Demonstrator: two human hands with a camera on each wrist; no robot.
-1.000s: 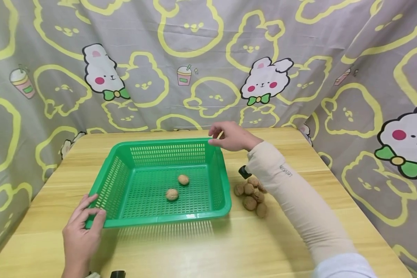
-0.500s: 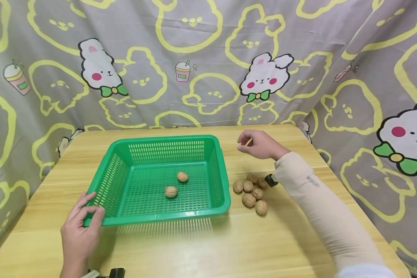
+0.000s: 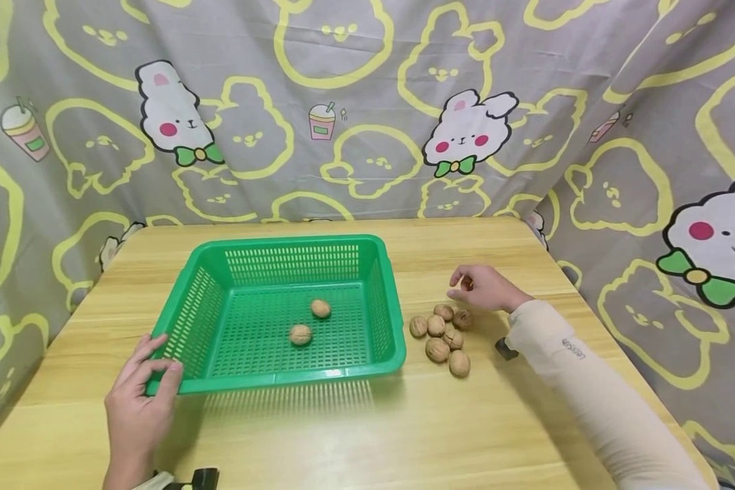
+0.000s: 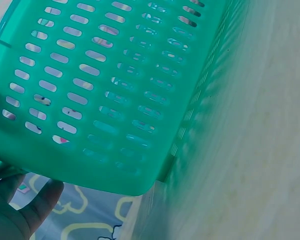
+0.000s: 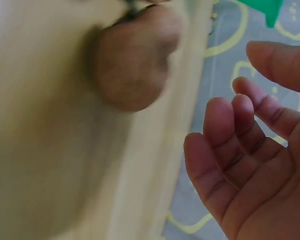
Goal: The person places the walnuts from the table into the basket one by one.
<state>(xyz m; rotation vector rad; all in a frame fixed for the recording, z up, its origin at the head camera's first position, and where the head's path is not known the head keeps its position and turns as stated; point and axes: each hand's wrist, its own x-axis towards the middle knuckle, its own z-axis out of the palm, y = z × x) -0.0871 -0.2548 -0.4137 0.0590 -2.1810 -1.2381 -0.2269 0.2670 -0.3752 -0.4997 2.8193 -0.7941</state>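
A green plastic basket (image 3: 275,378) with slotted walls stands on the table, and two walnuts (image 3: 301,334) lie apart on its floor. At its near left corner my left hand (image 3: 139,401) holds the rim, thumb on the near side and fingers along the left side. The left wrist view has the basket's slotted wall (image 4: 87,70) close up, with fingers (image 4: 42,202) at the rim. To the right of the basket lies a heap of several walnuts (image 3: 437,326). My right hand (image 3: 486,288) hovers just behind that heap, fingers loosely bent, nothing in them; blurred walnuts (image 5: 132,65) appear beside it in the right wrist view.
The wooden table (image 3: 355,442) carries the basket and the heap. A patterned grey curtain (image 3: 367,122) hangs behind the table and along its sides.
My right hand has moved from above the basket's far right corner, rightward and then toward the walnut heap. The left hand stays on the rim. The walnuts keep their places.
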